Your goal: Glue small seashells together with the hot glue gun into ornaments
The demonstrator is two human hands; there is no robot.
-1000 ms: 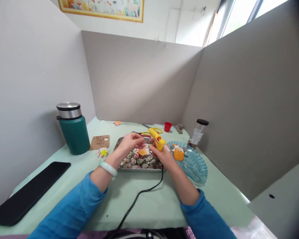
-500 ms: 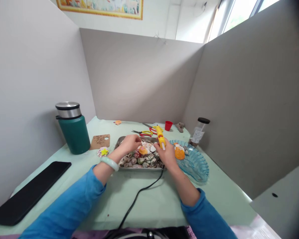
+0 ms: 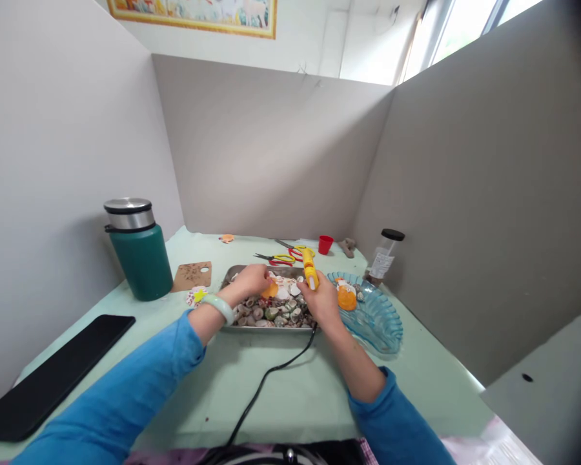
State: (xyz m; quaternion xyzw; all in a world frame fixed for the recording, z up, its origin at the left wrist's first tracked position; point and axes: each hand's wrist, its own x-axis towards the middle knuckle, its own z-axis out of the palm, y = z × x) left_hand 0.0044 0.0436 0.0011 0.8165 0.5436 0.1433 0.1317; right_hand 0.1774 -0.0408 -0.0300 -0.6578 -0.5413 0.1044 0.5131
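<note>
My right hand (image 3: 323,301) is wrapped round a yellow hot glue gun (image 3: 310,268), whose black cord (image 3: 271,371) trails down towards me. Over the left part of a metal tray (image 3: 271,330), my left hand (image 3: 252,279) is closed in a pinch at an orange shell (image 3: 270,290); its fingertips are partly hidden. Many small shells (image 3: 271,314) fill the tray, greyish snail shells in front and paler, flatter ones behind. To the right, a blue scalloped plate (image 3: 380,323) holds an orange-and-white shell piece (image 3: 347,297).
On the left stand a green flask (image 3: 140,258), a black flat pad (image 3: 58,374), a brown board (image 3: 192,276) and a flower-like piece (image 3: 197,296). Behind the tray lie scissors (image 3: 278,259) and a red cup (image 3: 325,244). A clear jar (image 3: 383,258) stands by the right partition.
The orange shell has shifted a little left with my left fingers, exposing more pale shells. My right hand keeps hold of the glue gun, which has tilted slightly. The view has shifted slightly.
</note>
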